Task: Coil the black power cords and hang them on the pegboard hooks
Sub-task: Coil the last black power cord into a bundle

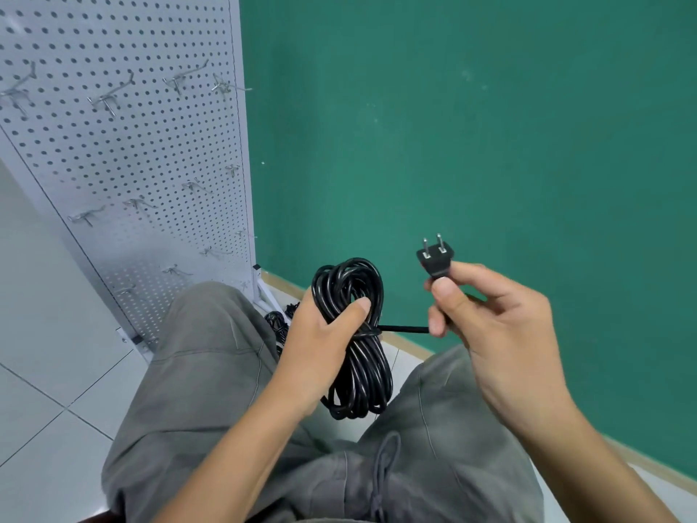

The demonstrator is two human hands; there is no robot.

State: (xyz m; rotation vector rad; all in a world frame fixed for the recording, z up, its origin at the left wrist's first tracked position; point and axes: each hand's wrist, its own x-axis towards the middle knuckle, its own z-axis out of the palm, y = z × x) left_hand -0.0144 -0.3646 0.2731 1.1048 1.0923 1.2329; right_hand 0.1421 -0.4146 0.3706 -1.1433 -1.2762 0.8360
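Coiled cord [352, 337], long axis upright at lower centre, gripped by left hand [320, 345]; plug [434, 258] pinched in right hand [486, 315], short tail stretched level between; pegboard hooks [109, 100] upper left, nearer left hand.

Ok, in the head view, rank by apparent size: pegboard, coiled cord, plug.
1. pegboard, largest by far.
2. coiled cord, gripped by the left hand.
3. plug, pinched by the right hand, smallest.

Green wall [490, 126], white tiled floor [49, 371], grey trousers [211, 371] with drawstring [383, 473]
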